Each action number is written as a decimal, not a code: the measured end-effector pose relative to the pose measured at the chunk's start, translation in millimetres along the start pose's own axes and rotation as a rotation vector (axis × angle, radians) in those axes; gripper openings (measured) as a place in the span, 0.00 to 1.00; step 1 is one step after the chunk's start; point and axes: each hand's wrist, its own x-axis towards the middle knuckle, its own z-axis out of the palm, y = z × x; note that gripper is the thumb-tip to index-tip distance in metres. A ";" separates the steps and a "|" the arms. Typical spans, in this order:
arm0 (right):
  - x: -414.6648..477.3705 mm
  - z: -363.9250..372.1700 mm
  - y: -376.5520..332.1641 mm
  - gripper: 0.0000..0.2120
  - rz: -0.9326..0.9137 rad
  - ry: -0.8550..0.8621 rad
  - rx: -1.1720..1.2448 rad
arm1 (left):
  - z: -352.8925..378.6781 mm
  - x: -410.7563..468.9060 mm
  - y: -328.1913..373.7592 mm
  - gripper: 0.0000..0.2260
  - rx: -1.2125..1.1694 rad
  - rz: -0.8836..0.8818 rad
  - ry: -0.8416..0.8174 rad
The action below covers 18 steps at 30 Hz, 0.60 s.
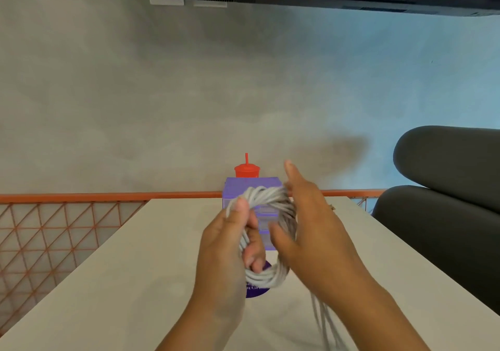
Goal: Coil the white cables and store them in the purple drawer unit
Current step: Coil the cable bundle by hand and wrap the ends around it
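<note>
Gripping coiled white cables (270, 277): left hand (224, 245) | right hand (311, 220): spread, against coil

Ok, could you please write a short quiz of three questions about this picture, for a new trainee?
1. True or false: the white cable coil already lies inside the purple drawer unit.
2. What stands behind the drawer unit? A) a red cup with a straw; B) a blue bottle; C) a green box.
3. Which hand curls its fingers round the coil?

Key: 1. False, the coil is held in the air in front of the unit. 2. A. 3. The left hand.
</note>
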 end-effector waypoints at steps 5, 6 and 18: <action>-1.0 15.2 5.5 0.19 0.009 0.016 -0.091 | 8.3 -5.6 1.0 0.18 0.166 0.001 0.002; -0.4 17.6 7.3 0.13 0.039 0.028 -0.074 | 7.6 -4.7 1.5 0.19 0.187 0.000 0.008; -0.9 8.2 16.4 0.14 0.165 -0.766 1.554 | -15.0 7.2 20.1 0.21 0.361 0.254 -0.003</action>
